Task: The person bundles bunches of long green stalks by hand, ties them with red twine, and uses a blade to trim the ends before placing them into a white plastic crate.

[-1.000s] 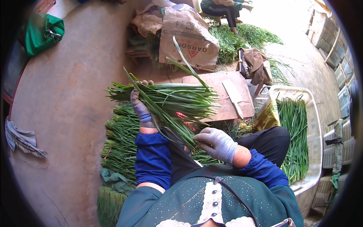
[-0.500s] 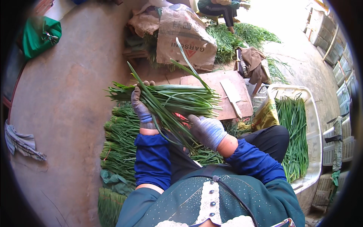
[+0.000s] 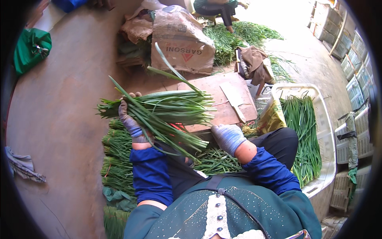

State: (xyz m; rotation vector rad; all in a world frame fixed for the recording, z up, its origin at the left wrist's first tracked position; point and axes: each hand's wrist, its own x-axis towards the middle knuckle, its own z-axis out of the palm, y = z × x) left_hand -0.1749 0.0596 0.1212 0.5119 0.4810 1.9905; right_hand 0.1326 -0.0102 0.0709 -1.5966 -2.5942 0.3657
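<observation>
On the worktop point(image 3: 211, 81) lies a knife point(image 3: 231, 96); the left hand point(image 3: 128, 114) clamps green leaves point(image 3: 171, 104) near it; the right hand's point(image 3: 229, 138) grip, beside their ends, I cannot tell. Sorting seems underway; slanting leaves point(image 3: 150, 114) call for straightening.

Just beyond the left hand's point(image 3: 126, 114) grip, a pale woven sack point(image 3: 181, 38) bears dark printed lettering point(image 3: 184, 50) and a red triangular emblem point(image 3: 187, 57).

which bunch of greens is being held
The bunch in the left hand; the stacked bunches below it and greens in the white crate lie unheld.
</observation>
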